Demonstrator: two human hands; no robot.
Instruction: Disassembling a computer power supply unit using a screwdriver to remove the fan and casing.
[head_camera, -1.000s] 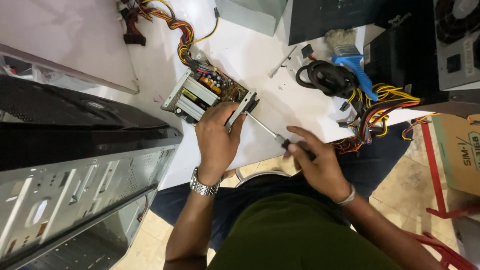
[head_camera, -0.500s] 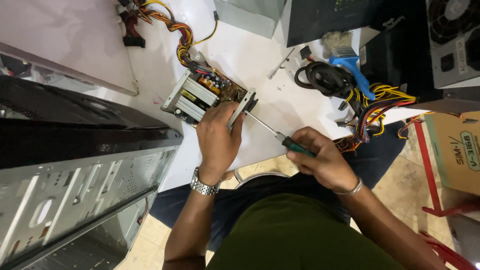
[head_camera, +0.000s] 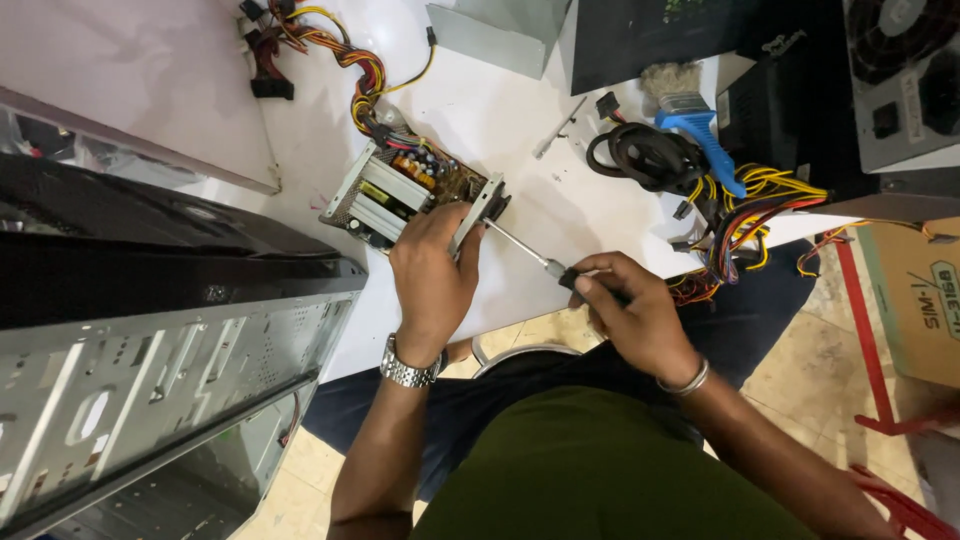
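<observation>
Steadying the board (head_camera: 405, 190) with left hand (head_camera: 432, 275) clenched around its bracket, right hand (head_camera: 628, 312) gripping the screwdriver (head_camera: 545, 262) to reach its near-right edge.

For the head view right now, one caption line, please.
Left hand steadies an opened power supply while right hand drives a screwdriver.

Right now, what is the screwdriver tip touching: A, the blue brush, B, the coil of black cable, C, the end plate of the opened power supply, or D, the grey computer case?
C: the right hand holds the screwdriver with its tip at the opened power supply end plate, which the left hand steadies.
</observation>
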